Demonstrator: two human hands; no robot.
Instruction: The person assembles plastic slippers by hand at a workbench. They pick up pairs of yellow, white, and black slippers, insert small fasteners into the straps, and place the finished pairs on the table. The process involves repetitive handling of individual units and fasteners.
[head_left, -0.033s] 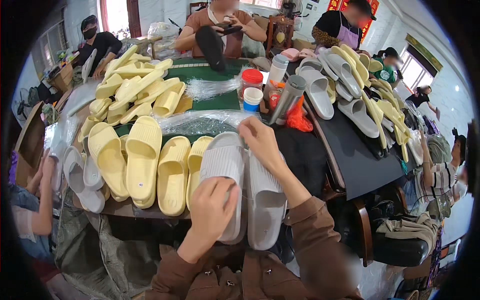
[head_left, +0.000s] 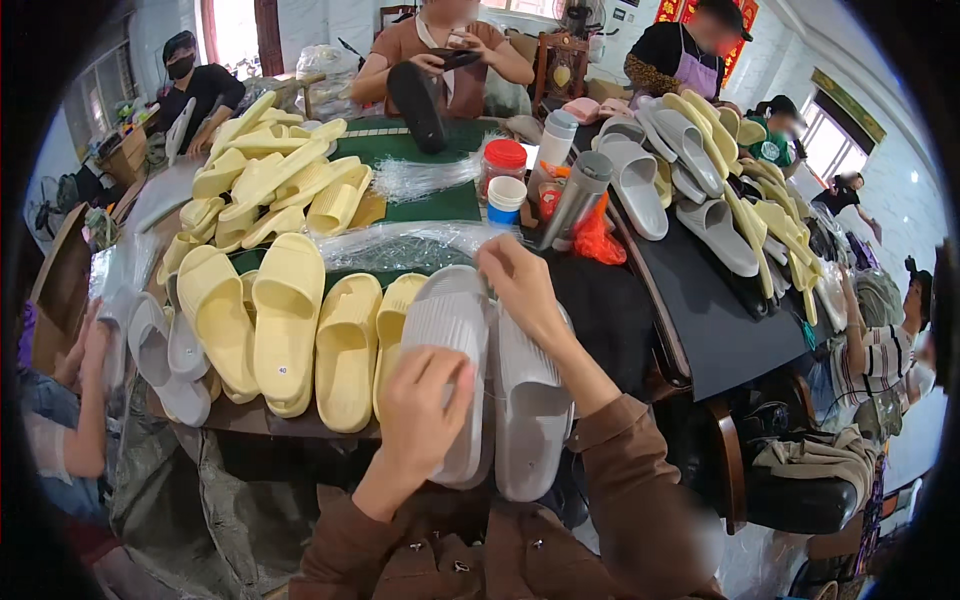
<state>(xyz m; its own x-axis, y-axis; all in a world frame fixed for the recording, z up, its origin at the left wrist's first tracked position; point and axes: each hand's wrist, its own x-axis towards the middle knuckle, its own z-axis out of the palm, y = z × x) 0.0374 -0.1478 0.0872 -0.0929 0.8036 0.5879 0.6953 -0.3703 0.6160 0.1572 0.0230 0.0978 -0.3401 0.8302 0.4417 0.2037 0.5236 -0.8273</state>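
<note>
- Far left edge: another person's hands (head_left: 92, 340) get cut off by the dark lens rim, so no clue what they're on.
- Lower left: some spare grey slippers (head_left: 168, 375), overlapping each other.
- Upper left: yellow slipper pile (head_left: 275, 175), too tangled to count. Below it, a yellow slipper row (head_left: 288, 335) with toes up the frame; the rightmost is part-hidden behind grey.
- Centre: the left hand (head_left: 425, 415) has its fingers curled over the left slipper of the grey pair (head_left: 530, 430), blocking some of it. Can't tell if it's actually gripping.
- That pair sits side by side at the front of the green-topped counter (head_left: 420, 210), lower middle of the frame. Long axes run nearly up-and-down, toes to the top, heels to the bottom.
- The right hand (head_left: 515, 285) is at the toe end, fingertips bunched; can't tell if anything's pinched in there.
- Upper middle: red-lidded jar (head_left: 501, 165) and white-and-blue cup (head_left: 505, 200), contents hard to make out. The steel tumbler (head_left: 578, 200) is opaque, so its contents are hidden.
- Upper right: dark counter (head_left: 700, 335) with a mixed grey-and-yellow heap (head_left: 715, 215), lots buried.
</note>
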